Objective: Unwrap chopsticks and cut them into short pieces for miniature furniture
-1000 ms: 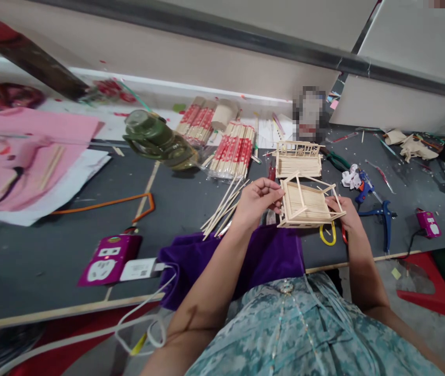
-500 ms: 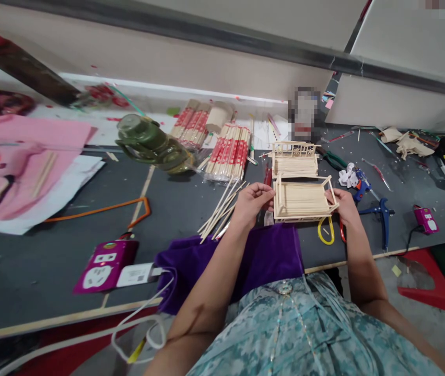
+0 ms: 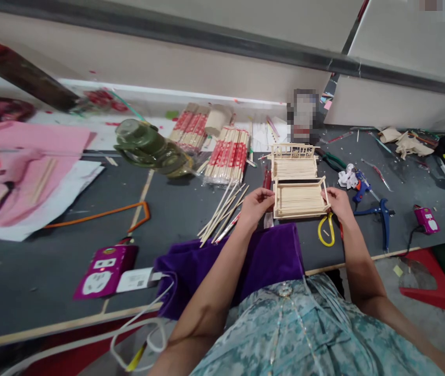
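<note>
A small frame built of pale wooden sticks (image 3: 300,199), with a slatted floor and low rails, lies in front of me on the dark table. My left hand (image 3: 257,205) pinches its left end between thumb and fingers. At the opposite end my right hand (image 3: 337,202) grips the right corner, where a short post stands up. Just behind it sits a second stick model (image 3: 294,168) with a railing along its back. Loose wooden sticks (image 3: 222,215) are fanned out to the left of my left hand.
Packs of chopsticks (image 3: 228,155) and a green bottle (image 3: 150,149) stand back left. To the right are a blue glue gun (image 3: 362,187), a blue cutter (image 3: 384,222) and yellow-handled scissors (image 3: 325,232). Purple cloth (image 3: 273,250) covers the near edge; a purple power socket (image 3: 105,271) sits left.
The stick frame has been tilted and shifted slightly left, so its right post stands differently. Both hands keep hold of its ends.
</note>
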`<state>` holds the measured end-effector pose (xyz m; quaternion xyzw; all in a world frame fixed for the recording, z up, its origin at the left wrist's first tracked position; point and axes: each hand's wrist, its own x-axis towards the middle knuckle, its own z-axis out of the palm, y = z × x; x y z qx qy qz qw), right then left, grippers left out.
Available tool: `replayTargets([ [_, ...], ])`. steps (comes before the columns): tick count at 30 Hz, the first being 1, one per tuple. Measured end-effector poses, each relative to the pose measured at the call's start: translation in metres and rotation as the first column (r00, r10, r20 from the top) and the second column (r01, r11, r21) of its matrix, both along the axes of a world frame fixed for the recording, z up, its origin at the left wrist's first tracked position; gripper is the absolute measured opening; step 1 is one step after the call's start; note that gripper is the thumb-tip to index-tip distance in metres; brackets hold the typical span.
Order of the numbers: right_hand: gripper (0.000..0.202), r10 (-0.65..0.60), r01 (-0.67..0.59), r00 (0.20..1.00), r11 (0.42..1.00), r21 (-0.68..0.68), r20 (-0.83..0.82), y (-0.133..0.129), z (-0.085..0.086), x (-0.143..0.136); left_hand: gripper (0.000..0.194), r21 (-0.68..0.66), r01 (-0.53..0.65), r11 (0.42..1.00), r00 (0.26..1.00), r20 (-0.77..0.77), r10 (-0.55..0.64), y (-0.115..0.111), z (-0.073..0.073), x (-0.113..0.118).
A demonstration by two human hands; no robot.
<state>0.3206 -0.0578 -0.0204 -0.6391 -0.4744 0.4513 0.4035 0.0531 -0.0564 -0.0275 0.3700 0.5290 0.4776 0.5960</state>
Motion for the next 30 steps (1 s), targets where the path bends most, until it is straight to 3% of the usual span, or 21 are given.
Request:
replayTargets([
  [4, 0.035, -0.004, 0.004, 1.0, 1.0, 0.0, 0.014, 0.0, -0.001, -0.001, 0.039, -0.009, 0.008, 1.0, 1.0, -0.014, -0.009, 0.001, -0.005, 0.001],
  [8, 0.036, 0.02, -0.02, 1.0, 1.0, 0.001, 0.009, -0.003, 0.006, 0.0, 0.036, 0.011, 0.008, 1.0, 1.0, -0.022, -0.008, -0.001, 0.0, 0.0],
  [14, 0.034, 0.011, -0.011, 1.0, 0.995, 0.101, 0.005, -0.014, 0.041, 0.01, 0.027, 0.211, 0.016, 0.977, 0.994, -0.108, 0.007, -0.007, 0.022, 0.001],
  [18, 0.044, -0.013, 0.023, 0.994, 0.996, 0.091, -0.108, -0.022, 0.062, 0.015, 0.026, 0.346, 0.028, 0.938, 0.979, -0.2, 0.045, -0.012, 0.038, 0.004],
  [21, 0.053, -0.045, 0.05, 0.98, 0.998, 0.023, -0.192, -0.029, 0.07, 0.015, 0.026, 0.467, 0.087, 0.88, 0.956, -0.287, 0.058, -0.019, 0.049, 0.006],
  [24, 0.055, -0.065, 0.06, 0.975, 0.998, -0.028, -0.212, -0.036, 0.076, 0.015, 0.014, 0.596, 0.2, 0.778, 0.918, -0.391, 0.063, -0.025, 0.059, 0.005],
  [30, 0.049, -0.039, 0.032, 0.956, 0.999, -0.03, -0.292, -0.041, 0.084, 0.014, 0.012, 0.748, 0.273, 0.605, 0.85, -0.482, 0.212, -0.026, 0.066, 0.001],
])
